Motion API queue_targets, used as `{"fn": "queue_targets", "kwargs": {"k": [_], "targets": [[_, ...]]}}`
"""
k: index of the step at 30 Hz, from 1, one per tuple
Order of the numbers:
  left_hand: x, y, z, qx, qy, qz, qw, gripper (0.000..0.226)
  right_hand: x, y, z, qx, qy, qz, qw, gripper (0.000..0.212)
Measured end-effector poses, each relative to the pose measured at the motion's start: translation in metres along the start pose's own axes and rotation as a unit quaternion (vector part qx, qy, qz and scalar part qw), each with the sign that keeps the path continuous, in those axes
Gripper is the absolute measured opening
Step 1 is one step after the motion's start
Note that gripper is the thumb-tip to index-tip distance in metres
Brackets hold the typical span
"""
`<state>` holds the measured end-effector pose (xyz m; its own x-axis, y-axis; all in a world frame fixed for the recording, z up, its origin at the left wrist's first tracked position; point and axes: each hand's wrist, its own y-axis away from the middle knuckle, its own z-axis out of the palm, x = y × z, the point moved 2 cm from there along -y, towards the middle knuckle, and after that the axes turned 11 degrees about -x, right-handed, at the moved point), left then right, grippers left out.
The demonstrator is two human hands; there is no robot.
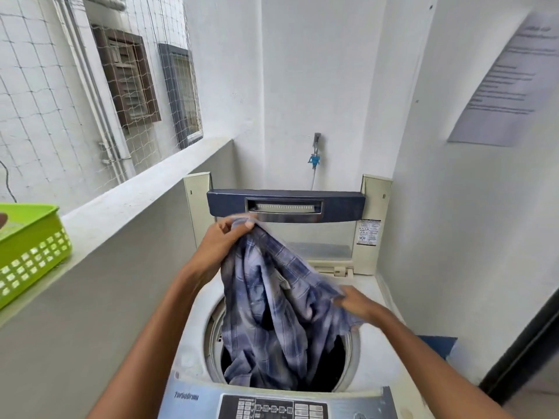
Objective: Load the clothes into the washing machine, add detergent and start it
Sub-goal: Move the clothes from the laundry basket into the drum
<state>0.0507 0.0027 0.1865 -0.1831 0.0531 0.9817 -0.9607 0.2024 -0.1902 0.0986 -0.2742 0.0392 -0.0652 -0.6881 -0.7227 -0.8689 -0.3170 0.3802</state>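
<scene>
A blue and white checked shirt (269, 313) hangs over the round drum opening of a top-loading washing machine (372, 355), its lower end inside the drum. My left hand (223, 237) grips the shirt's top, raised above the machine. My right hand (360, 303) holds the shirt's right side, lower down. The lid (286, 204) stands upright at the back. The control panel (272, 406) runs along the near edge. The dark drum interior is mostly hidden by the shirt.
A green plastic basket (33, 249) sits on the grey ledge (127, 204) at the left. A water tap with a blue fitting (315, 155) is on the back wall. White walls close in behind and on the right, with a posted paper notice (514, 74).
</scene>
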Motion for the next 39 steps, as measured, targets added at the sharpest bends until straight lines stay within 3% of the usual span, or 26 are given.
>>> {"fn": "queue_targets", "kwargs": {"k": [2,4,6,8,10,12,14,15,17,18,20,21,22,26,28,30,33,35,37,39], "targets": [[-0.015,0.009,-0.016,-0.034,-0.024,-0.052,0.998,0.033,-0.011,0.01,-0.023,0.055,-0.108,-0.013,0.993,0.02],[-0.024,0.014,-0.032,-0.001,-0.193,-0.058,0.979,0.034,-0.034,0.025,-0.046,0.118,-0.227,-0.049,0.966,0.018],[-0.027,0.016,-0.04,0.081,-0.407,-0.013,0.91,0.025,-0.061,0.045,-0.066,0.146,-0.305,-0.096,0.936,0.017],[-0.028,0.02,-0.04,0.173,-0.527,0.013,0.832,0.018,-0.09,0.064,-0.078,0.175,-0.315,-0.146,0.921,0.013],[-0.029,0.022,-0.037,0.194,-0.571,-0.063,0.795,0.029,-0.11,0.073,-0.091,0.237,-0.219,-0.166,0.932,0.015],[-0.03,0.023,-0.038,0.175,-0.517,-0.111,0.831,0.033,-0.123,0.08,-0.094,0.275,-0.098,-0.172,0.941,0.022],[-0.029,0.032,-0.029,0.2,-0.403,-0.016,0.893,0.034,-0.13,0.089,-0.088,0.297,-0.102,-0.246,0.917,0.03],[-0.025,0.039,-0.021,0.233,-0.352,0.069,0.904,0.036,-0.131,0.093,-0.084,0.318,-0.128,-0.292,0.893,0.03],[-0.023,0.046,-0.008,0.291,-0.333,0.173,0.88,0.042,-0.133,0.096,-0.079,0.333,-0.144,-0.331,0.871,0.027],[-0.024,0.042,-0.009,0.291,-0.362,0.155,0.872,0.044,-0.131,0.09,-0.081,0.321,-0.125,-0.298,0.89,0.024],[-0.034,0.03,-0.021,0.264,-0.421,0.014,0.868,0.043,-0.125,0.076,-0.084,0.27,-0.029,-0.152,0.95,0.017],[-0.038,0.027,-0.028,0.258,-0.429,-0.031,0.865,0.046,-0.119,0.071,-0.086,0.26,-0.008,-0.1,0.96,0.022],[-0.04,0.029,-0.03,0.27,-0.412,-0.019,0.87,0.046,-0.114,0.068,-0.087,0.275,-0.014,-0.082,0.958,0.028],[-0.043,0.045,-0.015,0.32,-0.347,0.149,0.869,0.051,-0.118,0.078,-0.083,0.393,-0.15,-0.172,0.891,0.027],[-0.043,0.041,-0.013,0.348,-0.358,0.156,0.852,0.052,-0.123,0.078,-0.084,0.42,-0.192,-0.179,0.869,0.034],[-0.041,0.037,-0.013,0.365,-0.362,0.138,0.847,0.044,-0.128,0.076,-0.081,0.441,-0.222,-0.18,0.851,0.029],[-0.052,0.023,-0.015,0.283,-0.359,0.046,0.888,0.037,-0.122,0.065,-0.068,0.443,-0.226,-0.148,0.855,0.018],[-0.067,0.01,-0.018,0.129,-0.37,-0.077,0.917,0.035,-0.105,0.046,-0.057,0.392,-0.165,-0.078,0.902,0.021],[-0.093,0.007,-0.014,-0.074,-0.383,-0.177,0.904,0.041,-0.078,0.023,-0.042,0.255,-0.045,0.011,0.966,0.019],[-0.125,0.009,-0.011,-0.145,-0.414,-0.275,0.855,0.055,-0.049,0.013,-0.018,0.056,0.059,0.09,0.993,0.018]]}}
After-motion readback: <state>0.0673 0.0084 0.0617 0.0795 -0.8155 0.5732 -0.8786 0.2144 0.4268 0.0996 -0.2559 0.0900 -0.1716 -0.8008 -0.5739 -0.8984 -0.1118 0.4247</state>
